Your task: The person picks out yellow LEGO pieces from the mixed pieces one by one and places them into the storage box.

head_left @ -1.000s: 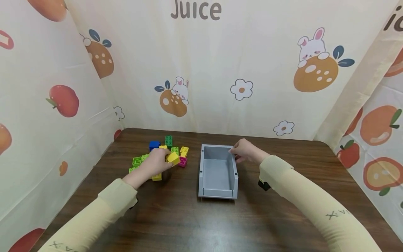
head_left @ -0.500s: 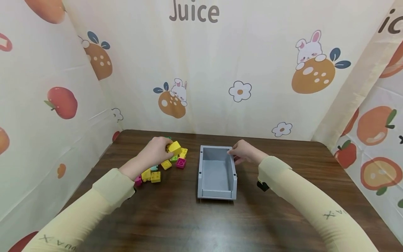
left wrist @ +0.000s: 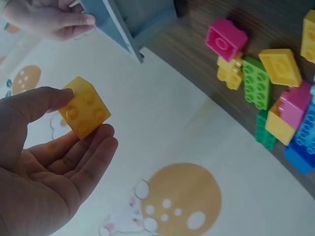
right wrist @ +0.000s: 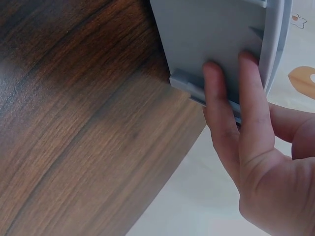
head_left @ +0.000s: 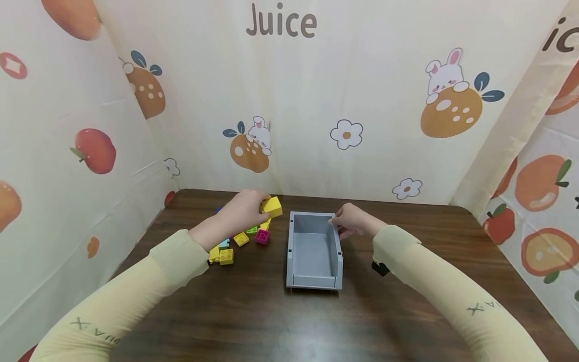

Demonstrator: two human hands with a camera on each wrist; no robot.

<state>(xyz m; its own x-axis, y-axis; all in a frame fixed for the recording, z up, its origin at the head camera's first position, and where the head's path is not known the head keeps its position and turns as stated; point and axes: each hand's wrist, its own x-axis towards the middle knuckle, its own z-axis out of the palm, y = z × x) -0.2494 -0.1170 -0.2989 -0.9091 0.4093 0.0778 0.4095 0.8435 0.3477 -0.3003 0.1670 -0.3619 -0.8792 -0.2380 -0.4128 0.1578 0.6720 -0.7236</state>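
Fruit-printed fabric (head_left: 303,100) backs a dark wood-grain table (head_left: 253,311); the right hand (head_left: 355,220) pinches a grey plastic bin (head_left: 314,282) by its wall. Between thumb and fingers, the left hand (head_left: 242,211) grasps a yellow studded plastic brick (left wrist: 84,109), likely light, stiff, best held by opposite sides.

In the head view, the word "Juice" (head_left: 281,21) stands at twelve o'clock on the pale printed cloth (head_left: 307,80), and the letters "ic" (head_left: 560,36), cut off by the frame edge, at two. The left sleeve (head_left: 131,291), at eight, and right sleeve (head_left: 443,281), at four, each bear an "X" beside lettering too unclear to read.
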